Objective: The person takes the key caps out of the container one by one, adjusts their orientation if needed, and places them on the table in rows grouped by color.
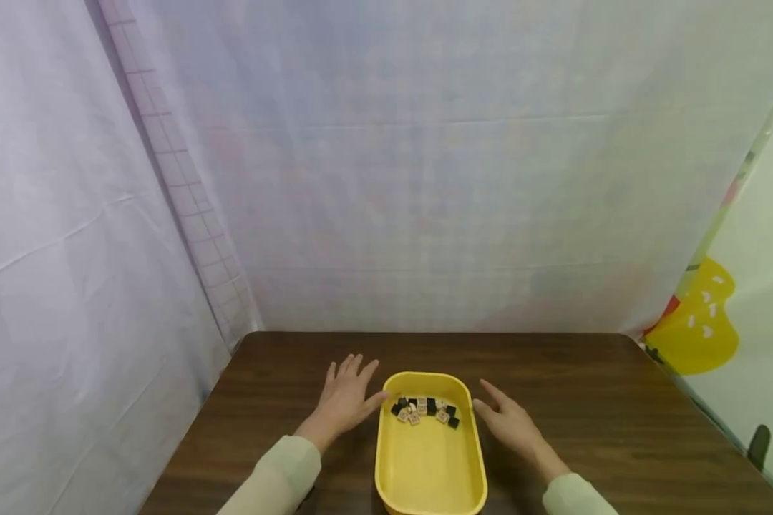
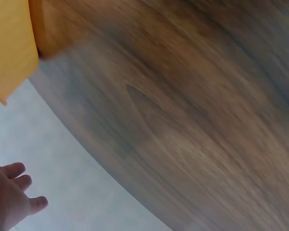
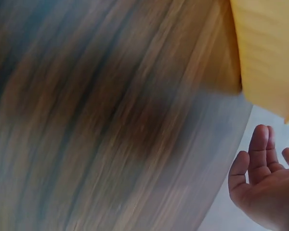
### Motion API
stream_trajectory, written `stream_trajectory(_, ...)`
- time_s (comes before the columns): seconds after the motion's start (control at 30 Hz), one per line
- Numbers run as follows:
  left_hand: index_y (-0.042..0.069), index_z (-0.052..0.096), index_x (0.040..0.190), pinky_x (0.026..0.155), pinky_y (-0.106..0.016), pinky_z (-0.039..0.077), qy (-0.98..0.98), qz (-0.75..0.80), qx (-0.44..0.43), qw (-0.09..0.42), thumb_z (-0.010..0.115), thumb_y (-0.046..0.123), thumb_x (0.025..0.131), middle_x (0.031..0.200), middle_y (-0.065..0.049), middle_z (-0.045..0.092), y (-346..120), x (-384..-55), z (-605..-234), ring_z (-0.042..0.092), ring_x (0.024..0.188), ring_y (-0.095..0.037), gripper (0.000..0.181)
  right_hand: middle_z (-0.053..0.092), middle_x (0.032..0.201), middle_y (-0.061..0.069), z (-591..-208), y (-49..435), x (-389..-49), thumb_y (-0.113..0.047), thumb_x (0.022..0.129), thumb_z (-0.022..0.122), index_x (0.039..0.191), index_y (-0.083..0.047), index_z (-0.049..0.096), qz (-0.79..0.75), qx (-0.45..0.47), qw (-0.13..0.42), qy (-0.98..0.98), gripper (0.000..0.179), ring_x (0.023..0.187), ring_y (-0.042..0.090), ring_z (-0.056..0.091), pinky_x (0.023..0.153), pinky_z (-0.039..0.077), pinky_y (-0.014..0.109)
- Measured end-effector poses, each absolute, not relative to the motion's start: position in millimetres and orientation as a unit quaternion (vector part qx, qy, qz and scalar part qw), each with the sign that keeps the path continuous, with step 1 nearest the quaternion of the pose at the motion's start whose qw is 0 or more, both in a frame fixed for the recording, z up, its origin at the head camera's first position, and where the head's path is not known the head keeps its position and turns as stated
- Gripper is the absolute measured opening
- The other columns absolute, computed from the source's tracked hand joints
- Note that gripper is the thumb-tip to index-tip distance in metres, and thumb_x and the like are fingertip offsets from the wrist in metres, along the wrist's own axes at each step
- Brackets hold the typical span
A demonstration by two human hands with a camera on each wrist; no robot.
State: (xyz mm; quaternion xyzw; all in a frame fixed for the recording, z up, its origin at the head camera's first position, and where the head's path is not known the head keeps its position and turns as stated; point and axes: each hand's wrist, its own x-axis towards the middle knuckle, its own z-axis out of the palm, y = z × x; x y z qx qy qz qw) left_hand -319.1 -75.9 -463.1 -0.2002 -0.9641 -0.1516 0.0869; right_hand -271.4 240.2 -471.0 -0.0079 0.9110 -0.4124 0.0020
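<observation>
A yellow rectangular plastic bin (image 1: pixel 431 465) with rounded corners stands on the brown table. Several small black square pieces (image 1: pixel 453 422) and pale patterned square pieces (image 1: pixel 414 419) lie loosely together toward the bin's far end. To the left is my left hand (image 1: pixel 344 402), fingers spread and thumb tip right at the bin's rim. My right hand (image 1: pixel 512 429) is on the other side, its fingers extended and its thumb close to the right rim. Both wrist views show the hands with nothing in them, near the bin's outer wall (image 2: pixel 12 43).
The dark wood-grain table (image 1: pixel 586 408) ends at a straight far edge with rounded corners. White curtains (image 1: pixel 425 179) hang behind it and to the left (image 1: pixel 71 250). A yellow printed shape (image 1: pixel 696 322) shows on the right-hand cloth.
</observation>
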Motion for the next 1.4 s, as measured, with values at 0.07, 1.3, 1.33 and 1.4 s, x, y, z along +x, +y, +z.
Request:
stream_trajectory(0.07, 0.015, 0.042, 0.151, 0.113, -0.064, 0.016, -0.962, -0.155, -0.207, 0.084, 0.056, 0.055, 0.096, 0.155, -0.020, 0.034, -71.9, -317.5, -463.5, 0.026, 0.145, -0.039, 0.070, 0.059, 0.125, 0.028, -471.5, 237.3, -270.3, -0.041, 0.102, 0.052, 0.152, -0.002, 0.035, -0.439, 0.000, 0.011, 0.899, 0.065, 0.106, 0.039, 0.062, 0.088, 0.050, 0.054)
stream_trajectory(1.3, 0.022, 0.073, 0.117, 0.113, -0.061, 0.021, -0.960, -0.144, -0.241, 0.027, 0.073, 0.035, 0.090, 0.151, -0.016, 0.041, -16.5, -315.1, -462.5, 0.027, 0.144, -0.037, 0.030, 0.046, 0.140, 0.034, -471.0, 219.0, -265.7, -0.005, 0.096, 0.053, 0.146, 0.005, 0.043, -0.534, 0.027, 0.017, 0.845, 0.052, 0.117, 0.039, 0.055, 0.096, 0.047, 0.052)
stream_trajectory(1.33, 0.023, 0.074, 0.116, 0.113, -0.061, 0.021, -0.961, -0.136, -0.240, 0.030, 0.074, 0.035, 0.090, 0.151, -0.016, 0.042, -15.2, -315.9, -462.8, 0.027, 0.144, -0.037, 0.028, 0.046, 0.141, 0.034, -471.6, 218.2, -266.1, -0.005, 0.096, 0.053, 0.146, 0.005, 0.042, -0.540, 0.029, 0.021, 0.841, 0.052, 0.116, 0.039, 0.057, 0.095, 0.047, 0.052)
stream_trajectory(1.4, 0.024, 0.075, 0.113, 0.113, -0.061, 0.022, -0.963, -0.117, -0.238, 0.040, 0.075, 0.035, 0.089, 0.150, -0.015, 0.043, -12.8, -318.0, -464.1, 0.027, 0.144, -0.038, 0.026, 0.047, 0.140, 0.033, -472.9, 216.5, -266.5, -0.005, 0.096, 0.052, 0.147, 0.005, 0.040, -0.552, 0.032, 0.029, 0.833, 0.053, 0.111, 0.036, 0.059, 0.093, 0.049, 0.049)
